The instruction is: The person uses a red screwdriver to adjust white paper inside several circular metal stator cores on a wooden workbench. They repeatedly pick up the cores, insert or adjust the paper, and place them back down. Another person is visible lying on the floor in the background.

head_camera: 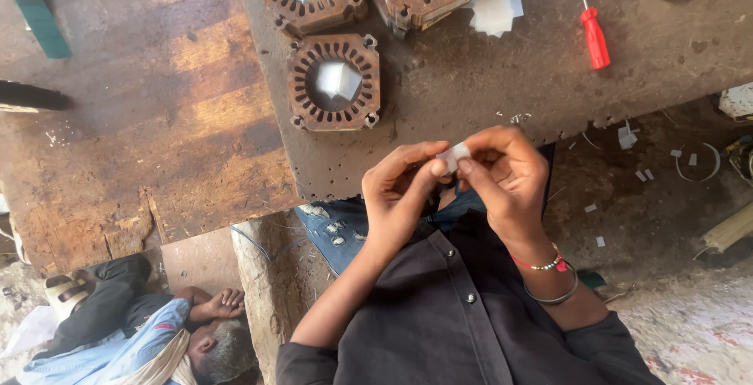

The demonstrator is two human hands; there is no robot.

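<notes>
Both hands, left hand (400, 189) and right hand (506, 173), pinch a small white paper piece (453, 154) between fingertips.

Bare bench (471, 103) lies ahead; the rusty stators (333, 81) and perhaps the red screwdriver (594, 36) flank it.

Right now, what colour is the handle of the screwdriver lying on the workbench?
Red. The screwdriver shows best in the head view, at the top right of the workbench.

Three metal rings (333, 81) on the table (471, 95), one in front of two. Screwdriver (594, 34) to the right. Paper bits (496, 10) between. Hands (463, 181) before the table edge.
</notes>
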